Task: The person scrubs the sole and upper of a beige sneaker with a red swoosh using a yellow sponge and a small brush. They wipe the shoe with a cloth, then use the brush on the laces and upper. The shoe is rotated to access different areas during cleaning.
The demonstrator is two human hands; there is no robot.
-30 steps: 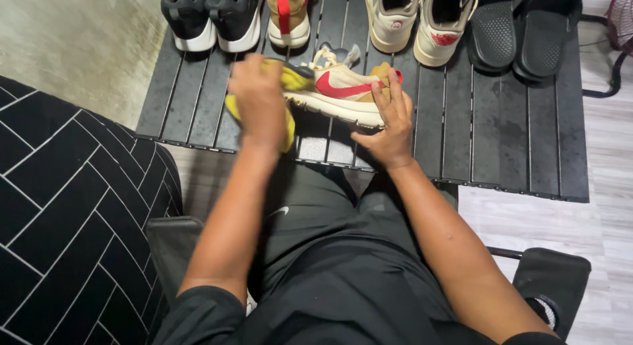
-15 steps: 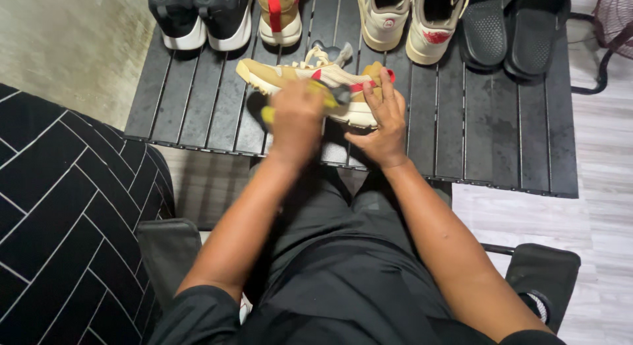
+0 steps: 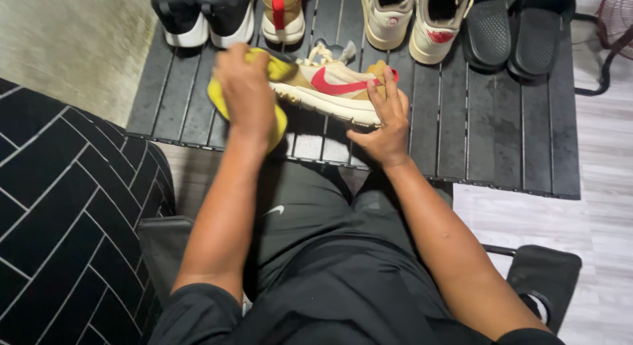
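I see the tan sneaker (image 3: 333,88) lying on its side near the upper middle of the frame, on the black slatted table (image 3: 501,147), its pale sole edge turned toward me and a red curved mark on its flank. My left hand (image 3: 245,88) is closed around a yellow cloth (image 3: 277,117), bunched against the toe end of the shoe. My right hand (image 3: 386,121) rests on the heel end, fingers (image 3: 390,81) spread over the upper and thumb under the sole edge, pinning it rather than gripping hard.

I judge the shoe light, its fabric upper soft and yielding, the sole firmer and a little grippy; the heel and the sole edge look the surest places to hold. The cloth looks limp and thick, likely to fold under pressure.

Along the top of the frame stand a black pair of sneakers (image 3: 204,15), one tan shoe with a red tab (image 3: 282,15), a cream pair (image 3: 415,18) and black slides (image 3: 517,28) with dimpled footbeds. A black cushion with white herringbone lines (image 3: 59,206) fills the lower left.
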